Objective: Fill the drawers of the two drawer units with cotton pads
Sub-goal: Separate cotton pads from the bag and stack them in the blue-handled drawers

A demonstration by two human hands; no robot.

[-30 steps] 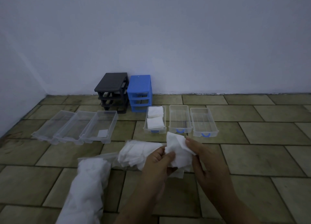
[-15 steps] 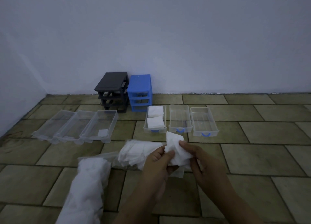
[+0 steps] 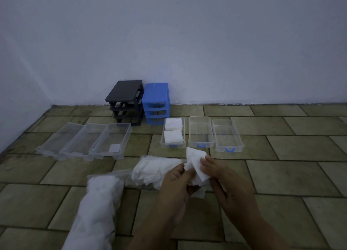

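My left hand (image 3: 175,189) and my right hand (image 3: 225,182) both pinch a small bunch of white cotton pads (image 3: 196,163) above the floor. A black drawer frame (image 3: 124,99) and a blue drawer frame (image 3: 156,101) stand empty at the wall. Three clear drawers with blue handles lie in front: the left one (image 3: 162,138) holds two stacks of pads, the middle one (image 3: 191,129) and the right one (image 3: 238,138) hold nothing. Three more clear drawers (image 3: 82,142) lie to the left; the nearest (image 3: 124,138) holds a single pad.
An open plastic bag of loose pads (image 3: 152,169) lies just left of my hands. A second full bag of pads (image 3: 97,212) lies at the lower left. The floor is tiled, with a white wall behind and at the left.
My fingers have shifted on the bunch of pads, the right hand closing further over it. The drawers and bags have not moved.
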